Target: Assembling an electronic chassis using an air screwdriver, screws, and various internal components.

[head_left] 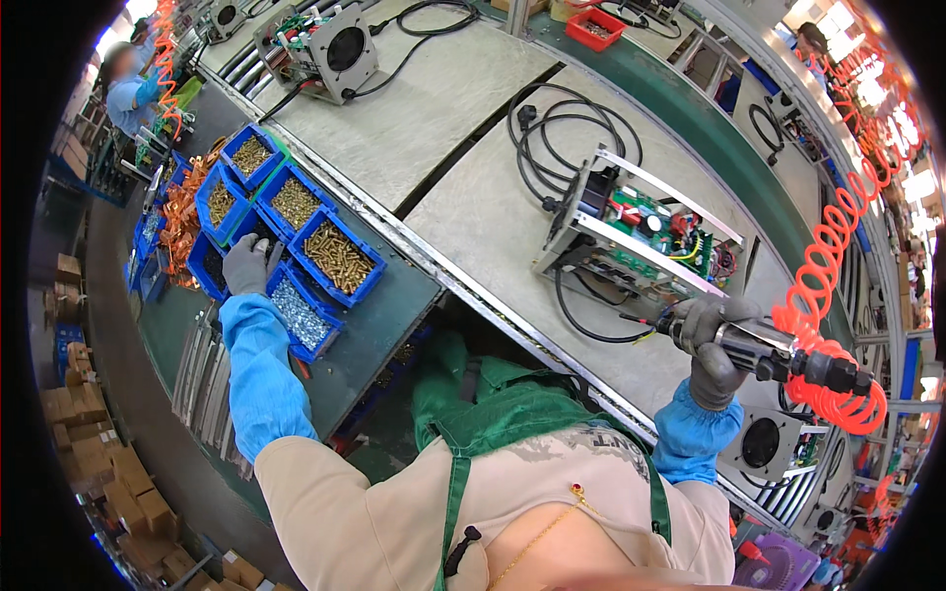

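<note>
One black-and-silver hand tool [764,350] sits in my right hand [708,330], grey-gloved fingers wrapped firmly around its body; it is held near the worktop's front edge, beside a frame-built electronic unit [655,227]. My left hand [246,266], gloved too, dips into a blue bin [202,264] of dark pieces; from my end I cannot tell whether its fingertips pinch anything. Next to that bin I see silvery screws [299,313] and brass-coloured fasteners [340,261] in bins of their own. The unit stands on the metal worktop [463,231], a black cable [639,138] looped behind it. A red coiled hose [826,246] hangs at right.
</note>
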`<state>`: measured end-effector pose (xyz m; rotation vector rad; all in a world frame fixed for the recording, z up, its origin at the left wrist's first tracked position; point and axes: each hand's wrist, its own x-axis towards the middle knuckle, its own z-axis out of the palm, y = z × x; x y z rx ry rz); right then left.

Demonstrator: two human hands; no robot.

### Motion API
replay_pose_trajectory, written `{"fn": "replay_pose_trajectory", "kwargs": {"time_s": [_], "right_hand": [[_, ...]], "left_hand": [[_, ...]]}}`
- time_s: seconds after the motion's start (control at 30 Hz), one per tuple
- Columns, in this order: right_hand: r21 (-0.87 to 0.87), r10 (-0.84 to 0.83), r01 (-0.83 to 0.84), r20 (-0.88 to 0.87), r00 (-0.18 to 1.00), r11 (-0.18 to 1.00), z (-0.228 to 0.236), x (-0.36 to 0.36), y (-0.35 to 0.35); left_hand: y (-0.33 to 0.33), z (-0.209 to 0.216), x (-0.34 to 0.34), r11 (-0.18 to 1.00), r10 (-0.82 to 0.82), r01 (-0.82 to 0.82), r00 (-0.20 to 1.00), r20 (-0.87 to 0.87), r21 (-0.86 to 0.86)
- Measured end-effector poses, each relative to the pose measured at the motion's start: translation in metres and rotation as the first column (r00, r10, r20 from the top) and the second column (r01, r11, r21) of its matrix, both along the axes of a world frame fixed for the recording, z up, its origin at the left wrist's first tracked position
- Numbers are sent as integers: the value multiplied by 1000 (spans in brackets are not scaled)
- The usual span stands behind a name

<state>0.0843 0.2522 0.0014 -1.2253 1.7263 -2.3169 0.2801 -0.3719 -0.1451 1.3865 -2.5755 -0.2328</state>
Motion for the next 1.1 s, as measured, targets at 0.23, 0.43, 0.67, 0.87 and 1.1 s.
{"fn": "replay_pose_trajectory", "kwargs": {"time_s": [0.23,0.43,0.67,0.87,1.1], "right_hand": [[61,45,-41,-69,997,997,7,-14,56],[-61,173,-174,-28,985,983,11,-29,73],[-136,301,-297,13,954,945,26,-38,64],[-160,316,-322,-59,947,933,49,-40,50],[-444,289,-265,-14,957,856,67,-33,1]], "left_hand": [[68,12,-4,997,63,-79,897,-437,-18],[231,-28,-34,889,-457,404,791,-408,-214],[250,-89,-22,846,-505,461,853,-127,-270],[253,-70,-36,905,-391,356,911,-127,-234],[376,84,-102,216,196,743,602,-774,633]]}}
